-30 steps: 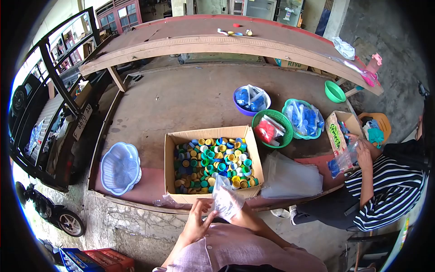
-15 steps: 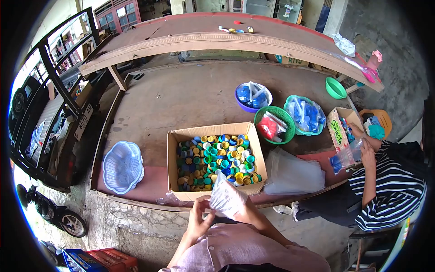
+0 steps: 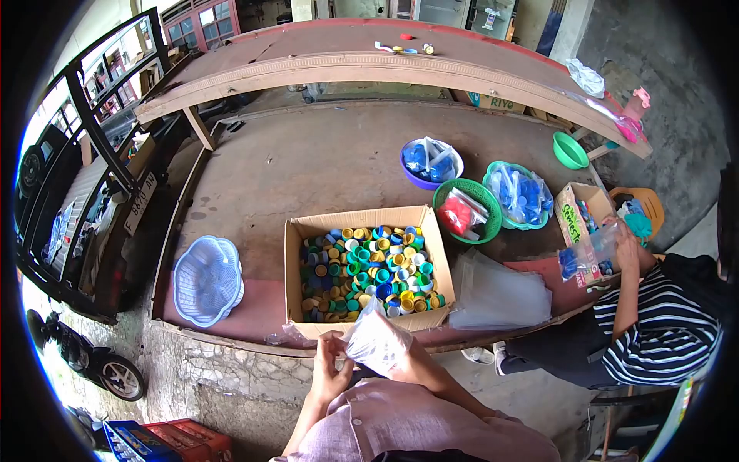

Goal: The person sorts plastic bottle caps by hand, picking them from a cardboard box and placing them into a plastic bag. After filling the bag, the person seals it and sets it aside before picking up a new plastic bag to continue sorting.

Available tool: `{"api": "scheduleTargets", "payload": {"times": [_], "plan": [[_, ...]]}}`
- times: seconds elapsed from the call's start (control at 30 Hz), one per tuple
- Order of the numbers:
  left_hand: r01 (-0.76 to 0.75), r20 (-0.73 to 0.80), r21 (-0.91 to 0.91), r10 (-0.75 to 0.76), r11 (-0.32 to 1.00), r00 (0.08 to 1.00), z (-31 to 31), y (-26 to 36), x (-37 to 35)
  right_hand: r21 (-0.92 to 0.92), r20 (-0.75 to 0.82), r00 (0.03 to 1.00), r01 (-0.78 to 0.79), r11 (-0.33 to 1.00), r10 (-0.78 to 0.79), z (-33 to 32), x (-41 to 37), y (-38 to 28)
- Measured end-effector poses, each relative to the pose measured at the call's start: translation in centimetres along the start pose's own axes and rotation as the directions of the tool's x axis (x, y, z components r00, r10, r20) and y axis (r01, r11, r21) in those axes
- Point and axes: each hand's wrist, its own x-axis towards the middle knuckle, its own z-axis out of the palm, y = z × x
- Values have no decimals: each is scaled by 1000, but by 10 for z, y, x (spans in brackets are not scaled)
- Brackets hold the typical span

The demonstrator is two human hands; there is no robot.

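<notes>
A clear plastic bag with whitish contents [image 3: 377, 339] hangs between my hands, over the near edge of a cardboard box [image 3: 292, 266]. Many bottle caps [image 3: 377, 266] in blue, green, yellow and white fill that box. My left hand [image 3: 332, 366] pinches the left edge of the bag with bent fingers. On the bag's right side is my right hand [image 3: 412, 363], its fingers mostly hidden by the plastic. A stack of flat clear bags [image 3: 500, 296] lies right of the box.
A pale blue basket [image 3: 208, 281] stands at left. Beyond the box are a purple bowl [image 3: 422, 182], a green basket [image 3: 490, 202] and a turquoise basket [image 3: 530, 225] with filled bags. At right a person in stripes [image 3: 654, 331] holds a bag near a small carton [image 3: 570, 215].
My hands and the bag have shifted slightly left. The person at right has moved their hands and bag, and now leans closer to the small carton.
</notes>
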Motion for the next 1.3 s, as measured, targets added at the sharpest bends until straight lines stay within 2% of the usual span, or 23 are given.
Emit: {"api": "scheduleTargets", "payload": {"times": [0.03,0.1,0.17,0.3,0.43,0.5,0.53,0.57,0.63,0.67,0.7,0.77,0.8,0.83,0.9,0.93,0.97,1.07,1.13,1.17,1.23,1.27,1.3], "plan": [[6,44,-27,-5,1000,999,-2,4,-1,11,-5,1000,1,1000,-1,0,-1,1],[-30,38,-105,35,994,999,-1,12,0,21,-12,1000,10,1000,-10,0,0,1],[-117,129,229,89,966,988,-5,5,0,-78,18,1000,-22,997,24,-2,-2,-1],[-143,110,382,109,913,988,-6,7,0,-108,32,999,-21,994,25,0,-2,1],[-97,106,412,59,906,993,-11,13,-1,-120,72,995,-59,991,68,-1,-5,1],[-39,110,350,0,936,994,-15,1,0,-115,93,992,-72,991,83,-3,-5,-1],[12,161,312,-65,950,985,-20,-5,-1,-141,108,992,-43,989,58,-4,-4,-2],[12,162,311,-66,950,985,-20,0,-1,-167,123,992,-15,986,36,-5,-3,-2],[-81,166,553,-15,829,986,-22,19,0,-201,147,987,-28,979,58,-10,-4,0],[-181,234,560,56,809,971,-23,23,1,-231,171,982,-37,972,78,-11,-5,1],[-231,306,594,49,771,951,-21,36,1,-227,169,982,-43,973,82,-9,-5,5],[-391,436,478,174,786,883,-11,58,2,-244,358,927,-20,970,109,-1,-8,12],[-459,506,463,199,759,839,-7,58,3,-271,371,920,-22,962,125,-1,-1,-11],[-470,528,462,193,752,827,-3,62,6,-276,413,907,39,960,82,4,-3,-5],[-513,553,500,199,698,809,-3,53,10,-334,499,845,-18,943,192,7,-1,1],[-448,529,494,152,745,835,-5,48,10,-352,470,865,3,936,174,6,0,-1],[-448,509,471,181,760,842,-7,48,10,-350,465,870,13,937,161,5,3,-8],[-418,464,495,174,762,868,-12,40,8,-356,468,870,25,934,155,7,8,-10],[-411,434,509,187,756,881,-18,41,10,-338,448,889,75,938,91,13,11,-8],[-351,421,498,133,793,897,-24,37,10,-311,417,907,81,947,59,16,13,-9],[-298,337,524,127,798,933,-36,25,8,-156,349,937,72,985,-13,18,21,-20],[-308,282,510,182,803,942,-43,22,8,-85,308,950,87,993,-57,16,27,-23],[-246,218,516,152,820,964,-51,22,6,-43,253,966,62,997,-49,14,31,-23]]}}
